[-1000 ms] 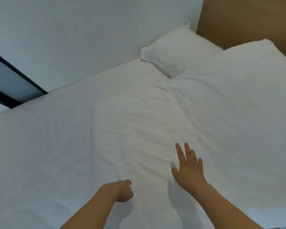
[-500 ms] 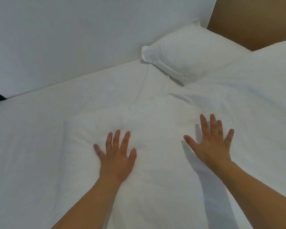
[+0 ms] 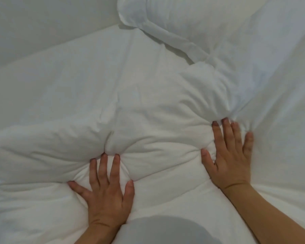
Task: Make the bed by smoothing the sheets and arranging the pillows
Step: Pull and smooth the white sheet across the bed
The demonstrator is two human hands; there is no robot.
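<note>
A white duvet [image 3: 157, 110] covers the bed and bunches into a puffy ridge ahead of my fingers. My left hand [image 3: 106, 191] lies flat, fingers spread, pressing into the duvet at lower centre. My right hand [image 3: 231, 154] presses flat to the right of it, fingers straight and sunk into the fabric. A white pillow [image 3: 180, 23] lies at the top of the view, its flap edge toward me. Creases radiate from both sets of fingertips.
A pale wall [image 3: 33, 23] runs along the far left side of the bed. A grey shadow [image 3: 165, 229] falls on the duvet between my forearms at the bottom edge.
Both hands have moved forward and pushed down into the duvet, piling it into a ridge. The left hand opened from a loose fist. The view has closed in on the bed.
</note>
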